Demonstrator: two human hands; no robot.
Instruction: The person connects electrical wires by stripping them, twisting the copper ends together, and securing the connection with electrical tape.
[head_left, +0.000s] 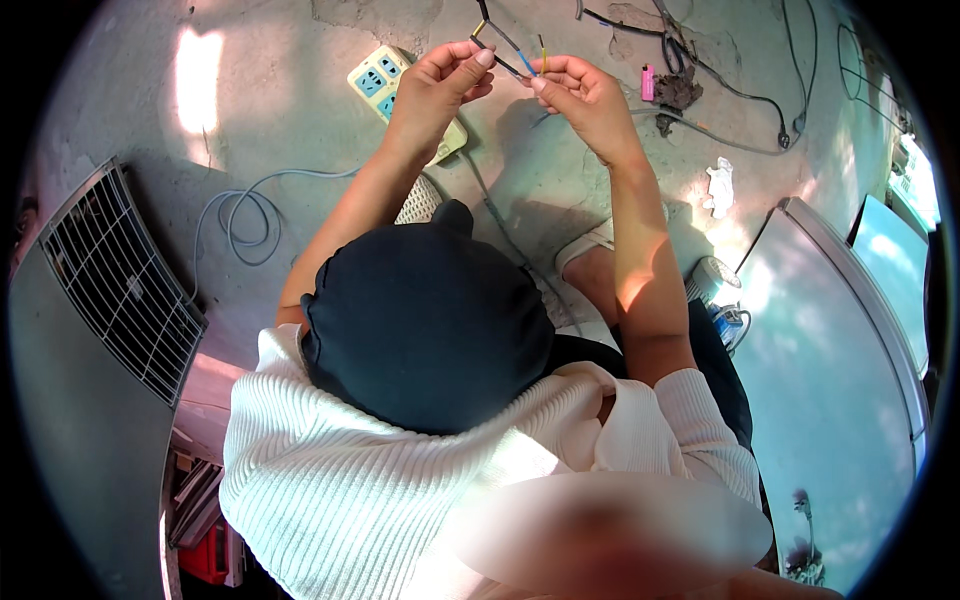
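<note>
Up at the top of the head view, my left hand is closed, its thumb and forefinger pinching a black wire. Across a small gap, my right hand pinches the other end of the wires between thumb and forefinger. A blue wire and a short yellow wire stick up by the right fingertips. How the wire ends meet there is too small to make out. Partly behind my left hand and forearm lies a cream power strip with blue sockets.
Grey cable coils on the floor at left, near a wire rack. Right of my hands lie a pink lighter, black cable and crumpled white paper. A pale panel stands at right. A round black cloth shape fills the middle.
</note>
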